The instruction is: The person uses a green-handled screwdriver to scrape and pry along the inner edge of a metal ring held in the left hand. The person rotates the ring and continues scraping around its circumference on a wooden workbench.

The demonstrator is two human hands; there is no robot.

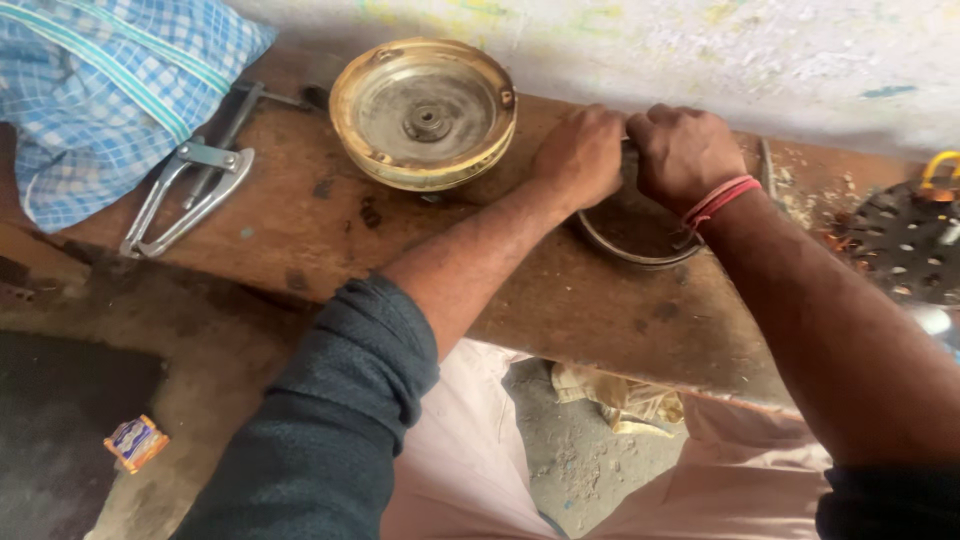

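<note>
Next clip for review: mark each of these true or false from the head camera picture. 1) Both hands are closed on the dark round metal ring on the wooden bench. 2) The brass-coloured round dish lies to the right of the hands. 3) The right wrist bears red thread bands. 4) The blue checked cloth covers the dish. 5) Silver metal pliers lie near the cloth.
1) True: the left hand and right hand both grip the dark round metal ring on the worn wooden bench.
2) False: the brass-coloured round dish lies to their left.
3) True: red thread bands circle it.
4) False: the blue checked cloth lies apart, at the bench's left end.
5) True: the silver metal pliers lie beside it.
</note>
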